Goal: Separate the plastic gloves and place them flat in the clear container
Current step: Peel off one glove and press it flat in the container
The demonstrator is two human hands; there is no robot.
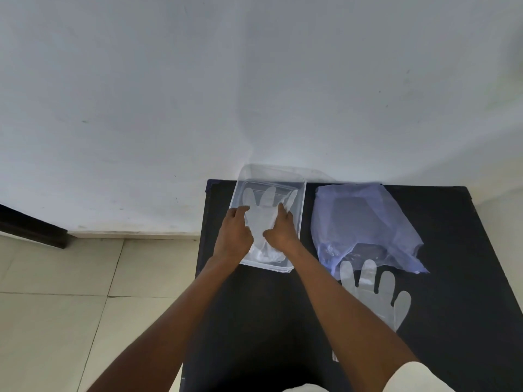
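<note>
- Both forearms reach out from the bottom edge across the black worktop [254, 321], a white sleeve [410, 376] showing on the right arm.
- Loose glove [376, 295] lies flat on the worktop's right side, fingers pointing away, tips touching the crumpled bluish plastic bag [365, 222].
- Left hand [235, 232] and right hand [280, 232] are both down inside the clear container [302, 210], each grip spread, fingers pressing a glove in the container [260, 219] flat against its bottom.
</note>
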